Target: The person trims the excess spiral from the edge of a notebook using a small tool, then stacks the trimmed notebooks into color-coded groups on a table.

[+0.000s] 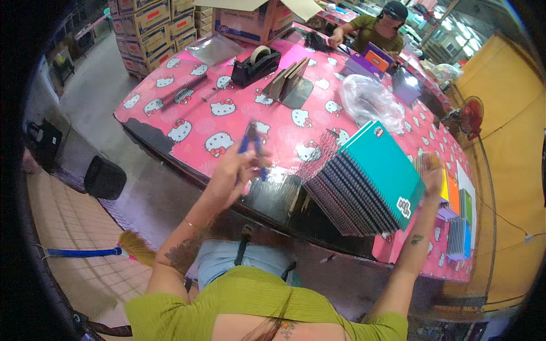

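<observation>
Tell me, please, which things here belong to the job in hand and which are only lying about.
Likely in the job:
- pliers, in the left hand
- notebook stack, near the right hand
- black coils, loose on the table

Likely just lying about:
- tape dispenser
- plastic bag
- broom

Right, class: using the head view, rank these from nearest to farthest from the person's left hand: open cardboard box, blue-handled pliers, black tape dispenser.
1. Blue-handled pliers: held in the left hand.
2. Black tape dispenser: beyond the hand, straight ahead.
3. Open cardboard box: behind the dispenser, near the view's top.
</observation>
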### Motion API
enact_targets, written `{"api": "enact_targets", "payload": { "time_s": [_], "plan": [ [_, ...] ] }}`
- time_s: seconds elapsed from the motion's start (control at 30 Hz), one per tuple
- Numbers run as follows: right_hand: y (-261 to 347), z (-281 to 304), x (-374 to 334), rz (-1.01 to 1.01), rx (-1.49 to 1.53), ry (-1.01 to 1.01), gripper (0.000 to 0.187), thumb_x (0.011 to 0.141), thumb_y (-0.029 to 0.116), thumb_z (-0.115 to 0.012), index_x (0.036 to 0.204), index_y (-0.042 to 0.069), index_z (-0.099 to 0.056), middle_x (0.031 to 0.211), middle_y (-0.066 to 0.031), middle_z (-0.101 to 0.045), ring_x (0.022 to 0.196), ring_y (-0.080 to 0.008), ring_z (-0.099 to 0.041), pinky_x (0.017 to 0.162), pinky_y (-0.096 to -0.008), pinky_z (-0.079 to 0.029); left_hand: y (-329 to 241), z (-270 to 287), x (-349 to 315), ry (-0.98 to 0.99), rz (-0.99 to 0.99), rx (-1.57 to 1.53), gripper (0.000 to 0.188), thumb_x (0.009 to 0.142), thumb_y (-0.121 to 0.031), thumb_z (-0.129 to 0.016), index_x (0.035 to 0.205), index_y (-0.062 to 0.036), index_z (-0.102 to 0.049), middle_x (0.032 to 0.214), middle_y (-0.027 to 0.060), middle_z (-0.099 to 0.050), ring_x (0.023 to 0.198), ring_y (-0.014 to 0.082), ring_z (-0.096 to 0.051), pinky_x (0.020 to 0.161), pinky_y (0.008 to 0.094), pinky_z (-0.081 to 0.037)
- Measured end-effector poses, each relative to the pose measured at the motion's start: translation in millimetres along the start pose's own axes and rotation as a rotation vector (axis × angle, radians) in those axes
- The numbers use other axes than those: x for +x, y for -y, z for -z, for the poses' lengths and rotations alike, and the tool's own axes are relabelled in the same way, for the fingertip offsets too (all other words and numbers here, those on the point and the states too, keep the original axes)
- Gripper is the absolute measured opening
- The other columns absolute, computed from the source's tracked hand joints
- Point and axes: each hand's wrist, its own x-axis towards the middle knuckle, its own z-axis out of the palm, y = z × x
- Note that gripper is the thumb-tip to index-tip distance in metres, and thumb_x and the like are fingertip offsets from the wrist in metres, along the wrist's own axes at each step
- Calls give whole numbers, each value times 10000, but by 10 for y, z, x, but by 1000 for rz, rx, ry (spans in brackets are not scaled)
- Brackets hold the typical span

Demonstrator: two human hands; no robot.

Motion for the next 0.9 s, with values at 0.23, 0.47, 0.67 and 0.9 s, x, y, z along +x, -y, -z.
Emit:
{"api": "enact_targets", "payload": {
  "time_s": [0.23,0.47,0.67,0.9],
  "plan": [
    [1492,-2524,-1416,402,-542,712,407,945,323,-542,1200,18,-628,1136,-109,-666,1060,-182,-611,951,-339,-437,59,-654,-371,260,223,244,437,985,-304,-471,1352,-74,-419,1137,104,-604,1061,250,-621,902,396,-487],
    [978,-3302,-1755,635,-1367,990,321,820,267,-667,1042,37,-698,953,-167,-703,902,-311,-674,820,-385,-519,232,-841,-117,270,255,221,424,992,-363,-423,1235,-28,-513,969,114,-652,872,232,-677,684,359,-550],
    [1059,-3348,-1712,608,-1277,1055,283,796,266,-680,955,37,-730,893,-163,-707,847,-315,-676,778,-399,-518,88,-891,-33,254,213,373,366,986,-325,-423,1158,-20,-532,950,119,-669,805,240,-697,675,347,-561],
    [1081,-3337,-1716,565,-1299,1025,321,786,300,-710,943,21,-727,869,-163,-707,832,-310,-678,752,-403,-511,124,-919,32,254,210,379,346,989,-318,-421,1121,-17,-529,944,117,-667,794,236,-696,649,341,-561]
  ]
}}
